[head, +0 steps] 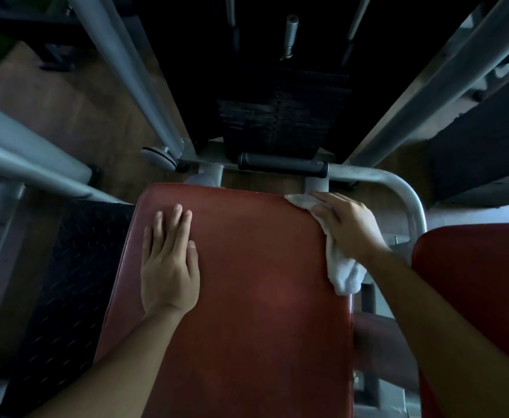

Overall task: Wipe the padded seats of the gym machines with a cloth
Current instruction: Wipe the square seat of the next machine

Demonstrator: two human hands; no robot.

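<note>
A red padded seat [247, 282] fills the middle of the head view, seen from above. My left hand [170, 260] lies flat on its left part, fingers straight and together. My right hand [348, 226] presses a white cloth [342, 273] against the seat's far right corner, fingers stretched out over it. Part of the cloth hangs over the seat's right edge below my wrist, and a small piece shows past my fingertips.
A second red pad [476, 297] stands close on the right. A grey curved frame tube [398, 188] runs behind the seat, with a black roller [282, 164] and a weight stack [283, 122] beyond. Grey bars [30, 164] slant on the left over a black tread plate [75, 273].
</note>
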